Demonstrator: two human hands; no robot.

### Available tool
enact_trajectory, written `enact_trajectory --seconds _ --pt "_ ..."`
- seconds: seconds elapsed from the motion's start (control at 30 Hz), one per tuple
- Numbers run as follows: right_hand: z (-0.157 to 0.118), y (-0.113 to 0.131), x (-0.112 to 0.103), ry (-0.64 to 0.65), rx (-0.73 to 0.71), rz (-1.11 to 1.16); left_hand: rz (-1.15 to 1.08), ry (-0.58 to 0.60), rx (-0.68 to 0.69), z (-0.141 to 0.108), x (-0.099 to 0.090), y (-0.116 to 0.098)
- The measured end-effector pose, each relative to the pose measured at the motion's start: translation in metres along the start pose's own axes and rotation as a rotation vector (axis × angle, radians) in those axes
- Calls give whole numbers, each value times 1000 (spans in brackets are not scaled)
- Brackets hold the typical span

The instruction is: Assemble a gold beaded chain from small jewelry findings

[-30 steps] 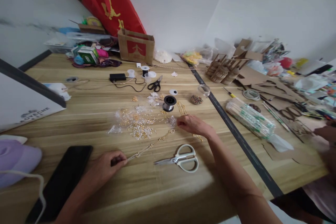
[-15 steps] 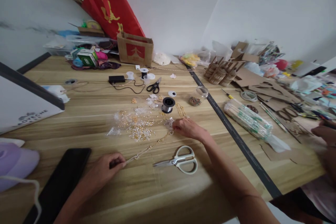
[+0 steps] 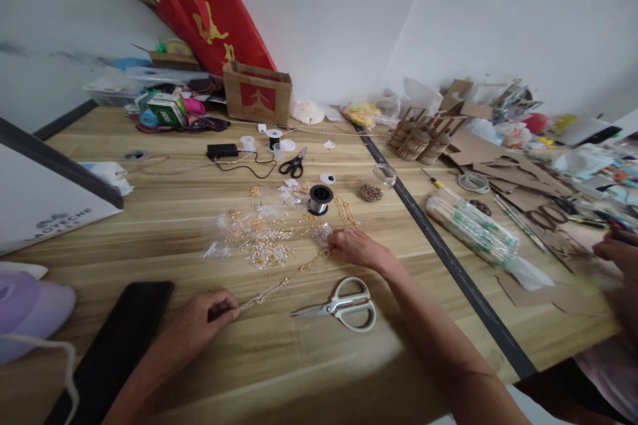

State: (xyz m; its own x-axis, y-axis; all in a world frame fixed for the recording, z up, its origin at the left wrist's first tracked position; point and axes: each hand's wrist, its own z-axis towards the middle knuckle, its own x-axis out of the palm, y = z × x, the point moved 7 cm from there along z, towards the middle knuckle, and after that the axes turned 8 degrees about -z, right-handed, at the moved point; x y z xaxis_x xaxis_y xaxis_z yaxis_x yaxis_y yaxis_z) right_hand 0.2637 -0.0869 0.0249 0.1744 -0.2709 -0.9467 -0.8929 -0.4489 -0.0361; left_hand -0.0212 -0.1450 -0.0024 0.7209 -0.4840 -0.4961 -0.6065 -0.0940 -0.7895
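Observation:
My left hand (image 3: 212, 315) pinches one end of a beaded gold chain (image 3: 279, 285), which runs slantwise over the wood to a small ring (image 3: 325, 254) at its far end. Just beyond that ring, my right hand (image 3: 357, 247) has its fingers closed at the edge of a small clear plastic bag (image 3: 322, 233) of tiny pieces; the fingertips are partly hidden. White-handled scissors (image 3: 353, 305) lie between my forearms. Left of the bag is a loose heap of gold and clear beads (image 3: 269, 249). A spool of silvery wire (image 3: 319, 200) stands behind the bag, near another gold chain (image 3: 345, 211).
A black phone (image 3: 132, 325) lies by my left forearm. Black scissors (image 3: 293, 165), a clear tub of brown beads (image 3: 371, 192) and a pack of sticks (image 3: 471, 226) lie farther off. A dark strip (image 3: 438, 246) crosses the table (image 3: 239, 372). Another person's hand (image 3: 615, 249) is at far right.
Both hands hold nearly the same places. My right fingers shift very slightly at the small bag, and the chain stays put.

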Motion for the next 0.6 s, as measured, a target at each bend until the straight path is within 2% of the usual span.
enact_trajectory --seconds 0.37,0.6 --pt "-3 2 -3 63 3 -49 33 24 2 0 0 12" --pt "-6 -1 -3 59 2 -53 19 1 -19 -2 -5 3"
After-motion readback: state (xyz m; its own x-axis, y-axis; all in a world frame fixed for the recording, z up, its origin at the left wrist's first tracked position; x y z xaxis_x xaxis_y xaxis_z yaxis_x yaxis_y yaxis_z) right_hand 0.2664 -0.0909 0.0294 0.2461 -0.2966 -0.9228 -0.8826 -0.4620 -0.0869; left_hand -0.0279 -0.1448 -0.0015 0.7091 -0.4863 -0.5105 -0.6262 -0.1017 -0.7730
